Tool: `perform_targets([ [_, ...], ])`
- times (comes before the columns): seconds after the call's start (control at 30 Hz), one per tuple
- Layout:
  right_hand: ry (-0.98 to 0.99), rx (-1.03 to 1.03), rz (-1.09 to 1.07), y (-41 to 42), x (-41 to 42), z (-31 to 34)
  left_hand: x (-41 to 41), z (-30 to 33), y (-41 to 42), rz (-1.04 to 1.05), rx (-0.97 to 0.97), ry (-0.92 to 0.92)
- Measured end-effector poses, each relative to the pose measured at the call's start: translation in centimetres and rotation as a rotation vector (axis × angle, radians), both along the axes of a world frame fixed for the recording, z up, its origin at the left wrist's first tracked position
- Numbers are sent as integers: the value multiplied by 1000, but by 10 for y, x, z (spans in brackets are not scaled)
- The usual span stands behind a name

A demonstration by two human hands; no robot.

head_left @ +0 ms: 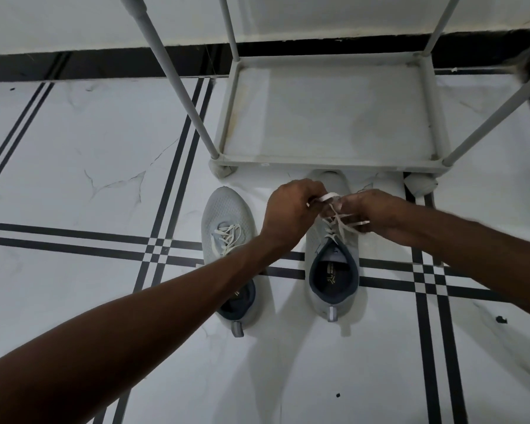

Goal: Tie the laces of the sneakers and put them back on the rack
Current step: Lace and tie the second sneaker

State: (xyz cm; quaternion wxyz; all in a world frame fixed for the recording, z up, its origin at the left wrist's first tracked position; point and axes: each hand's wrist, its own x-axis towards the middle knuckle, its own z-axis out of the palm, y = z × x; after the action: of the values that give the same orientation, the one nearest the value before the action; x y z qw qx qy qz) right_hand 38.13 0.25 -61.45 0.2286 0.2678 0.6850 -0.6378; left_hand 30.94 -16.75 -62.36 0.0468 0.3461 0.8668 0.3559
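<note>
The right sneaker [334, 264], grey mesh, stood mid-frame on the floor while its flat white laces [337, 214] were mid-knot: left hand [291, 209] and right hand [377, 212] each pinched a strand. The left sneaker [227, 240] beside it looked untied. The grey tube rack [328, 160] above held nothing on the shelf in view.

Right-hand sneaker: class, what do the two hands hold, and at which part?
Both hold its white laces. The left hand pinches a loop above the tongue; the right hand grips the other strand near its free end.
</note>
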Motion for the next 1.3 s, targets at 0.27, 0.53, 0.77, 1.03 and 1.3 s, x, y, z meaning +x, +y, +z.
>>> perform_targets([
  [0.27, -6, 506, -330, 24, 13, -17, -12, -27, -45, 375, -246, -810],
  [0.53, -8, 193, -353, 19, 35, -30, -3, -31, -28, 178, -369, -246],
  [0.77, 288, 797, 44, 14, 27, -17, 14, -31, -11, -60, -401, -330],
  [1.03, 391, 1154, 489, 14, 40, -40, 2, -33, -13, -86, -317, -365],
  [1.3, 392, 735, 308, -3, 37, -34, 4, -34, -9, -132, -301, -228],
])
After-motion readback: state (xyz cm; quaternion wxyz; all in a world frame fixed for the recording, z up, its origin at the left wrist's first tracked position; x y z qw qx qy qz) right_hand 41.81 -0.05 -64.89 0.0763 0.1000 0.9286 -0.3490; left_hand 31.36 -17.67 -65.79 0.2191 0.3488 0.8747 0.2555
